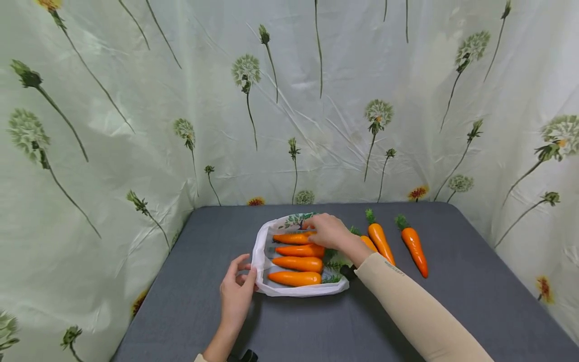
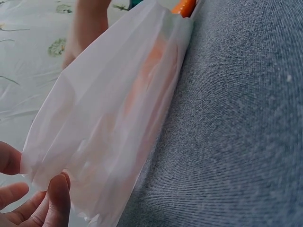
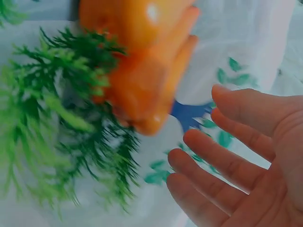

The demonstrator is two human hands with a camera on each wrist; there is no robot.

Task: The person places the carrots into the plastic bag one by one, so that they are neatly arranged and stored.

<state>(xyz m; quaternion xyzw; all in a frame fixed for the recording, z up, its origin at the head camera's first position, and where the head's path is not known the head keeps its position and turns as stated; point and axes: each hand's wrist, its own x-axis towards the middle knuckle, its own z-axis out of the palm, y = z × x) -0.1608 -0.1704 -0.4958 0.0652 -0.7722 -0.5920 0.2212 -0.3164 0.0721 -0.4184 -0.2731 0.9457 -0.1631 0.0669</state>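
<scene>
A white plastic bag (image 1: 259, 254) with a green-and-blue tree print lies spread on the table, its mouth facing up. Several orange carrots (image 1: 296, 263) with green tops lie side by side inside it. My left hand (image 1: 237, 289) pinches the bag's left edge between thumb and fingers; in the left wrist view the thumb (image 2: 58, 196) presses the thin plastic. Over the bag's far side is my right hand (image 1: 329, 230), beside the farthest carrot (image 1: 289, 238). The right wrist view shows its fingers (image 3: 222, 165) spread and holding nothing, apart from the carrots (image 3: 147, 71).
To the right of the bag lie more carrots: one (image 1: 381, 244) slanting, one (image 1: 414, 250) farther right, and another (image 1: 368, 243) partly behind my right forearm. A dark grey cloth covers the table (image 1: 312, 332). Dandelion-printed curtain (image 1: 289, 110) hangs behind it.
</scene>
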